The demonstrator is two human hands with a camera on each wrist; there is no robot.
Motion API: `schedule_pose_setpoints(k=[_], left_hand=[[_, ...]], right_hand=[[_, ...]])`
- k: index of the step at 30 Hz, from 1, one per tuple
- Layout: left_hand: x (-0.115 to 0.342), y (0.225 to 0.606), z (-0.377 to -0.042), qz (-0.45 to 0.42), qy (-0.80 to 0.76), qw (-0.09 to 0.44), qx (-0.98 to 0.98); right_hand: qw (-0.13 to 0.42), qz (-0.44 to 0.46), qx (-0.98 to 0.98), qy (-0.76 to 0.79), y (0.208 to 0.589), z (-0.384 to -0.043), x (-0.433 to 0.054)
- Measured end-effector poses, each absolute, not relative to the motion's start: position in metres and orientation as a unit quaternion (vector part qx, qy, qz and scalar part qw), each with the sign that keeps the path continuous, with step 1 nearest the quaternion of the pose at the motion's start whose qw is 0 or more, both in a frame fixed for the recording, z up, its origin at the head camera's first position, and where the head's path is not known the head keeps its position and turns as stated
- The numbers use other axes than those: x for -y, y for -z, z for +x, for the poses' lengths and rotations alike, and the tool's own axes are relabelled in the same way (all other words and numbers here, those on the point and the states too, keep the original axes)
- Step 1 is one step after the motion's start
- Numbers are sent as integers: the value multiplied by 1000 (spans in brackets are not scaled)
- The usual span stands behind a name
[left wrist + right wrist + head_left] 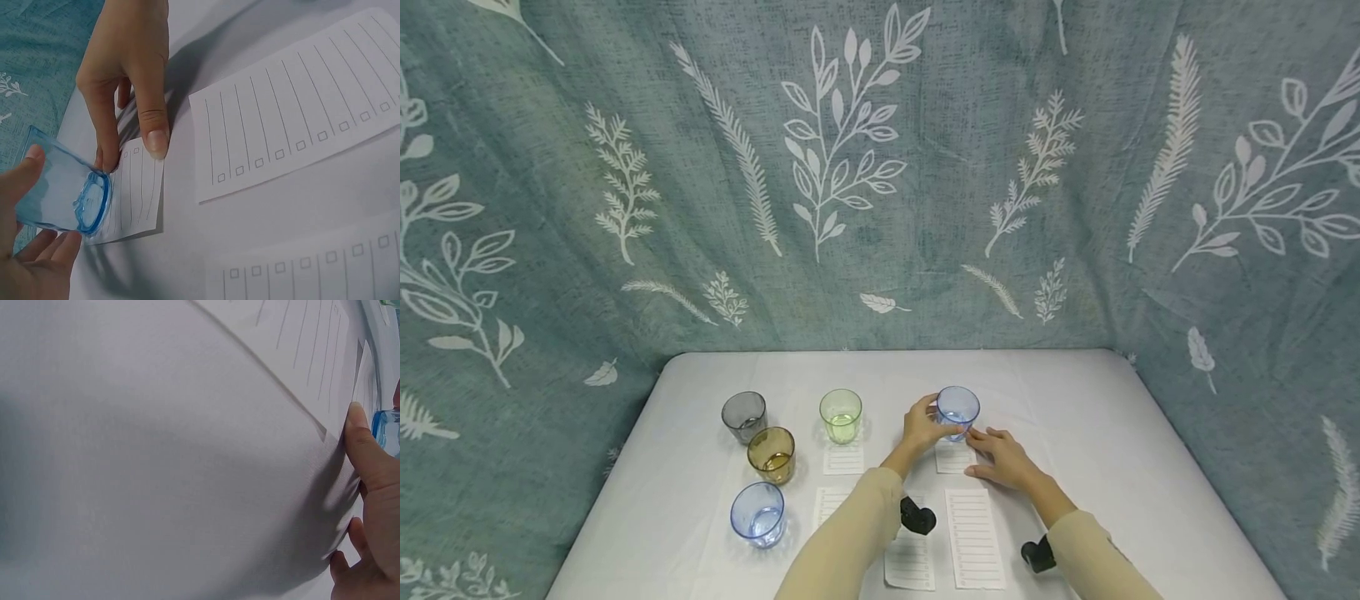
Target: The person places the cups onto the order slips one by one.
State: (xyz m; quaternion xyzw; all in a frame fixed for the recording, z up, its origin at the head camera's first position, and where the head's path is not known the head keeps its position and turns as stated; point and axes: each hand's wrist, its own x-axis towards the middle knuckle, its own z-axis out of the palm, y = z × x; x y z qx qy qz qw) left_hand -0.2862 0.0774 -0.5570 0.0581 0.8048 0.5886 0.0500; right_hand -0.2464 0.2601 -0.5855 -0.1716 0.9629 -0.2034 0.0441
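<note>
A clear blue glass tumbler (pixel 958 405) is in the grip of my left hand (pixel 921 427), thumb on one side and fingers on the other. In the left wrist view the tumbler's base (pixel 92 203) overlaps the far end of a small lined paper slip (pixel 134 200). My right hand (pixel 1006 460) reaches in from the right, its fingers extended. Its thumb and fingertips touch the slip's edge, as the left wrist view shows. The right wrist view has the right thumb (pixel 365 447) close beside the blue glass.
A green glass (pixel 841 417) stands at a second small slip (pixel 844 460). To the left are a grey glass (pixel 744 417), an amber glass (pixel 771 456) and another blue glass (pixel 757 515). Longer lined sheets (pixel 974 537) lie nearer, partly under the left forearm. A leaf-patterned curtain (pixel 850 292) hangs behind the table.
</note>
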Motion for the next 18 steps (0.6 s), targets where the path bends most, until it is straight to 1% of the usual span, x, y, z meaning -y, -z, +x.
schedule_pose_setpoints(k=[5, 12, 18], left_hand=[[-77, 554, -286, 61, -590, 63, -803], [-79, 552, -287, 65, -583, 66, -807], [-74, 553, -287, 72, -591, 92, -798]], right_hand=[[43, -175, -962, 206, 583, -245, -260], [39, -170, -962, 212, 583, -245, -259], [46, -166, -961, 214, 582, -245, -259]])
